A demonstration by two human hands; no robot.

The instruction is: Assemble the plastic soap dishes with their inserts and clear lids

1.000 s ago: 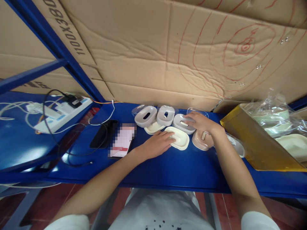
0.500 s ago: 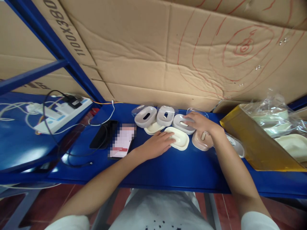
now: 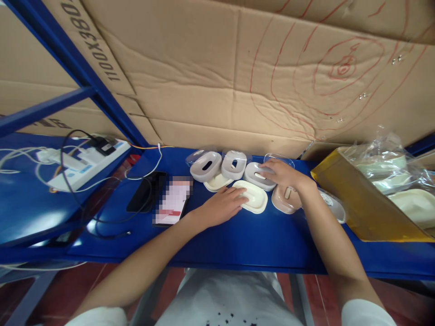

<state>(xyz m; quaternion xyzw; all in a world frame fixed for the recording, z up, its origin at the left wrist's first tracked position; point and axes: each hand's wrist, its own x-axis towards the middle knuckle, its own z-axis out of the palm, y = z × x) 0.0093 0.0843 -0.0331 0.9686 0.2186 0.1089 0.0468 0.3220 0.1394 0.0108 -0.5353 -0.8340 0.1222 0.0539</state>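
My left hand point(image 3: 222, 207) lies palm down with its fingers stretched out, the tips resting on the rim of a shallow cream oval tray point(image 3: 255, 199). My right hand point(image 3: 282, 174) reaches over a grey oval box point(image 3: 250, 171) that has a pale piece in its slot. Its extended fingertips touch the top of that box. A pinkish-beige oval box point(image 3: 282, 200) stands just below my right wrist. Two more slotted grey boxes, the left one point(image 3: 203, 168) and the middle one point(image 3: 234, 168), stand behind my left hand. Beneath them another cream tray point(image 3: 217, 183) shows partly.
On the blue table point(image 3: 220, 244) lie a phone point(image 3: 173, 201) and a black device point(image 3: 141, 192). A power strip point(image 3: 91, 165) with cables is at left. On the right, an open carton point(image 3: 340, 194) holds plastic-wrapped pieces. Cardboard point(image 3: 204, 68) stands upright behind.
Both hands stay in place on the tray and the grey box. Only the view has shifted very slightly.
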